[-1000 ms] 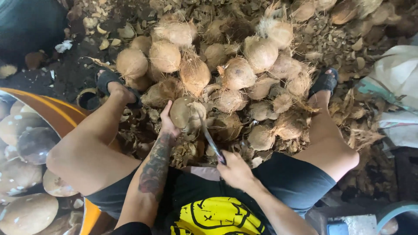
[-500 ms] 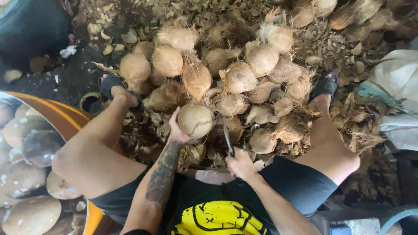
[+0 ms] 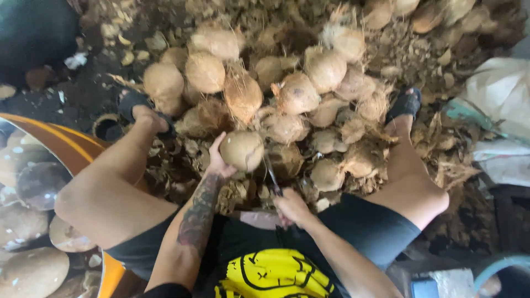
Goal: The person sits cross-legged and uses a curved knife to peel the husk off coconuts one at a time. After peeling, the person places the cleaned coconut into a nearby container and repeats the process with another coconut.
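Note:
I sit with my legs spread around a pile of husked coconuts [image 3: 298, 91]. My left hand [image 3: 216, 161] grips one round brown coconut [image 3: 242, 150] from its left side, holding it up between my knees. My right hand [image 3: 291, 207] is closed on the handle of a dark-bladed knife [image 3: 271, 175], whose blade points up and touches the coconut's lower right side. My left forearm is tattooed.
An orange-rimmed tub [image 3: 66, 143] with peeled coconuts in water stands at the left. Husk scraps [image 3: 441, 160] cover the ground. White sacks [image 3: 499, 105] lie at the right. My feet in dark sandals [image 3: 406, 102] rest at the pile's edges.
The left hand has turned the coconut and lifted it clear of the pile. The knife has shifted right, from the coconut's underside to its lower right edge.

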